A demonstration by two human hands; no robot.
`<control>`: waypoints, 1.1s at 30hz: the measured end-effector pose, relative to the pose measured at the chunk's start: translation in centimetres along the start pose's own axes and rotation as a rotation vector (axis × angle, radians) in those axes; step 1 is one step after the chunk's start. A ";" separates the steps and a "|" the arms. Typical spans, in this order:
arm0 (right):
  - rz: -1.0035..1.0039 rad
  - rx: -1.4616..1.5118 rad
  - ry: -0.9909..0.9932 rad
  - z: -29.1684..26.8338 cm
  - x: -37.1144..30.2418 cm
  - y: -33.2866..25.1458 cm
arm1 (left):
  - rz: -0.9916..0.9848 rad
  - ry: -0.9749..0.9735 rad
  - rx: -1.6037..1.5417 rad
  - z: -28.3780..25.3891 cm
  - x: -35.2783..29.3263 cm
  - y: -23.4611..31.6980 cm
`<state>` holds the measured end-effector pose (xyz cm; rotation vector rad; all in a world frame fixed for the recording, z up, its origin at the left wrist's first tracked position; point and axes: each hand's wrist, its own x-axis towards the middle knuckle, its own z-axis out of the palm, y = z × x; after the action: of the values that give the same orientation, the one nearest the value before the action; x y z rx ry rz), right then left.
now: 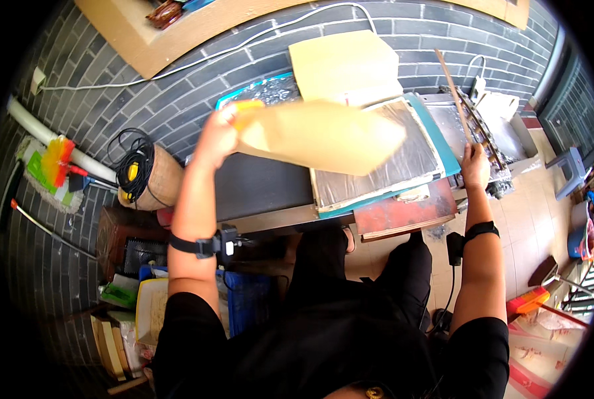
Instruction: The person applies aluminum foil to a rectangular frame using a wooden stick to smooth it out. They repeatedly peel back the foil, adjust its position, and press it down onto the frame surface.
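Observation:
My left hand (218,138) is raised over the work surface, its fingers closed on the left end of a tan sheet (317,136). The sheet is smeared by motion, and a bright orange piece (247,106) shows by the fingertips. Below it lies a flat framed pad (413,143) with a dark, glossy plastic-like top, on a teal board (450,163). To the right, my right hand (474,166) grips the lower end of a thin wooden stick (453,86), which points up and away. A stack of pale yellow sheets (343,63) rests behind the pad.
A metal device (486,126) stands right of the pad. A reddish board (406,216) juts out in front. At left are a clay-coloured pot with coiled black cable (134,166) and a white pipe (64,139). A grey stool (566,173) is at far right.

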<state>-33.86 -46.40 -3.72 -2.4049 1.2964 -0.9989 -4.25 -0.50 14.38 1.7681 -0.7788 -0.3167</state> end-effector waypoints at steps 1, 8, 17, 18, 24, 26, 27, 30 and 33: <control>0.013 0.010 -0.007 -0.1 -0.1 -0.6 | -0.156 0.069 -0.104 -1.0 1.2 1.3; 0.048 0.005 -0.029 -0.4 0.1 -0.7 | -0.075 0.081 -0.430 -0.5 12.3 3.7; 0.056 0.010 -0.019 -0.5 0.1 -0.9 | -0.092 0.407 -0.410 6.3 21.5 0.3; 0.056 0.008 -0.014 -0.5 0.1 -0.7 | -0.101 0.410 -0.374 7.0 22.3 -0.2; 0.059 0.005 -0.035 -0.9 0.0 -1.0 | -0.129 0.452 -0.119 8.0 26.2 -3.1; 0.053 0.017 -0.038 -0.9 0.0 -1.5 | -0.153 0.489 0.006 7.3 26.8 -3.6; 0.062 0.015 -0.041 -0.9 0.0 -1.7 | -0.144 0.491 0.071 7.1 26.7 -3.7; 0.080 0.002 -0.033 -0.8 -0.1 -1.5 | -0.133 0.483 0.245 7.5 24.2 -3.0; 0.060 -0.006 -0.024 -0.7 0.0 -0.6 | 0.037 0.645 0.417 8.3 20.5 -3.3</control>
<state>-33.93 -46.01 -2.94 -2.3596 1.3565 -0.9488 7.47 -19.46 11.90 2.0685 -0.4198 0.4618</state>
